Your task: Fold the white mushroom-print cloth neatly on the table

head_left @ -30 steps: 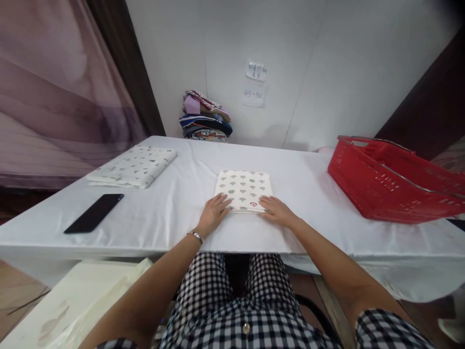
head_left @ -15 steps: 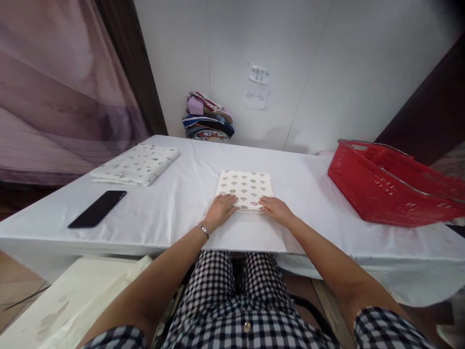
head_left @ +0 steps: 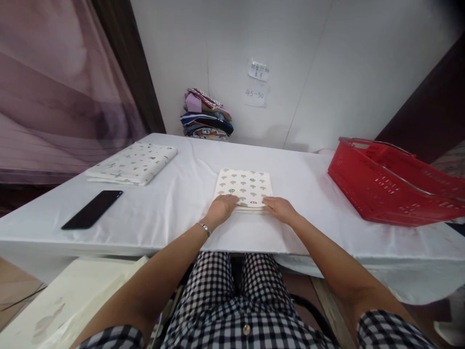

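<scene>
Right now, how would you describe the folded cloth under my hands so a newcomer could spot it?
On the white-covered table, look left of the red basket, around the middle. A small folded cloth lies there, with the left hand and right hand at its near corners. Unlike the larger folded cloth on the left, it has mushroom-like prints in neat rows.

Against my fingers (head_left: 229,198) the folded cloth (head_left: 243,186) looks matt and soft, while the worktop (head_left: 181,206) wears a smooth cloth cover (head_left: 305,189) with a satin sheen. The basket (head_left: 363,189) is smooth plastic with shiny metal handles (head_left: 407,181), my bracelet (head_left: 205,228) polished metal, and the notes (head_left: 256,95) paper.
</scene>
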`<state>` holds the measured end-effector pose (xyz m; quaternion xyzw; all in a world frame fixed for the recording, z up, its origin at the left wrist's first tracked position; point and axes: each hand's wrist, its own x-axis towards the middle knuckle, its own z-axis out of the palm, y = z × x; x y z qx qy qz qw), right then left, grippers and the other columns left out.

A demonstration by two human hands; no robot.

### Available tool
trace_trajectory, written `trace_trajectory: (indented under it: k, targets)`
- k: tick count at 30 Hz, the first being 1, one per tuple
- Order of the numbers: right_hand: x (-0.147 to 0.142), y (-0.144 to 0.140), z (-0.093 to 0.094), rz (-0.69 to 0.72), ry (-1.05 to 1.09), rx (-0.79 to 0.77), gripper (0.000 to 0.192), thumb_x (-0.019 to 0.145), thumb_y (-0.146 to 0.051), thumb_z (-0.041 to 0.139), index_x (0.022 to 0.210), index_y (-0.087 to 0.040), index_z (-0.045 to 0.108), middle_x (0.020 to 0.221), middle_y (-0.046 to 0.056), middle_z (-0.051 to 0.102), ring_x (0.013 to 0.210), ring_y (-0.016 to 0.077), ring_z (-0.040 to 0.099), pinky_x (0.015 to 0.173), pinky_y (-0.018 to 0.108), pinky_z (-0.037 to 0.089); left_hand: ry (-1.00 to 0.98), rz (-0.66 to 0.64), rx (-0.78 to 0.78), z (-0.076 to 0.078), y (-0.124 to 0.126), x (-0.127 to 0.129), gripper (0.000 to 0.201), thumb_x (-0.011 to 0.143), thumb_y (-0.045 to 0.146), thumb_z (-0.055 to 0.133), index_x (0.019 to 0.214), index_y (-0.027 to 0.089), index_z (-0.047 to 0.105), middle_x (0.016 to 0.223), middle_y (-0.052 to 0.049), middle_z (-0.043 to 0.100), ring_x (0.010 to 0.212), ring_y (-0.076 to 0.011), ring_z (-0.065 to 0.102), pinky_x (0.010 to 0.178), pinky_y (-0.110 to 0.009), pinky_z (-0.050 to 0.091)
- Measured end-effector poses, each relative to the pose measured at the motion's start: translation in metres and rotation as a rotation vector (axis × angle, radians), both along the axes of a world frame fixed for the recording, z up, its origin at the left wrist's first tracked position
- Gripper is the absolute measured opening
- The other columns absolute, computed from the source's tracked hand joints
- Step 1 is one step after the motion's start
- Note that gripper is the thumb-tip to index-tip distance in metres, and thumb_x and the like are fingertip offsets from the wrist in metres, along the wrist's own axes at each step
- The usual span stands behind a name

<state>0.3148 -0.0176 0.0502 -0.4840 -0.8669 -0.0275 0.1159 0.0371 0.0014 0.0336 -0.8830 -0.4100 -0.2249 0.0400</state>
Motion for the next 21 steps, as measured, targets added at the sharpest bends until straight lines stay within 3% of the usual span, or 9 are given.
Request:
trace_trajectory:
  k: [4, 6, 13, 21]
  targets:
    - [-0.009, 0.003, 0.002, -0.137, 0.019, 0.128, 0.034, 0.092, -0.02, 0.038, 0.115, -0.023, 0.062, 0.115, 0.004, 0.065, 0.102, 0.0226, 0.062, 0.087, 0.035, 0.048, -0.012, 0.057, 0.013, 0.004, 0.0, -0.001, 0.03, 0.09, 0.017, 0.042, 0.112, 0.022, 0.062, 0.112, -0.006, 0.066, 0.105, -0.0204, 0.061, 0.09, -0.035, 0.047]
    - [-0.012, 0.004, -0.004, -0.108, 0.04, 0.183, 0.035, 0.091, -0.016, 0.037, 0.116, -0.021, 0.062, 0.117, 0.005, 0.064, 0.108, 0.0228, 0.058, 0.093, 0.037, 0.046, -0.053, 0.048, 0.01, 0.0, -0.002, -0.001, 0.032, 0.089, 0.015, 0.041, 0.112, 0.023, 0.063, 0.114, -0.006, 0.066, 0.11, -0.0213, 0.058, 0.094, -0.038, 0.046]
    - [0.0, -0.001, -0.037, 0.044, 0.044, 0.15, 0.041, 0.086, -0.006, 0.041, 0.118, -0.019, 0.061, 0.125, 0.006, 0.059, 0.119, 0.0197, 0.052, 0.101, 0.037, 0.041, -0.059, -0.001, 0.003, -0.016, -0.009, -0.005, 0.038, 0.087, 0.008, 0.04, 0.116, 0.02, 0.062, 0.123, -0.005, 0.061, 0.119, -0.021, 0.053, 0.102, -0.04, 0.042]
    - [-0.003, 0.008, -0.027, -0.001, 0.075, 0.194, 0.043, 0.087, -0.006, 0.038, 0.122, -0.021, 0.059, 0.127, 0.006, 0.058, 0.118, 0.0194, 0.052, 0.101, 0.039, 0.041, -0.046, 0.035, 0.028, -0.008, -0.007, -0.002, 0.041, 0.085, 0.006, 0.04, 0.115, 0.021, 0.063, 0.121, -0.006, 0.062, 0.118, -0.0225, 0.053, 0.099, -0.042, 0.044]
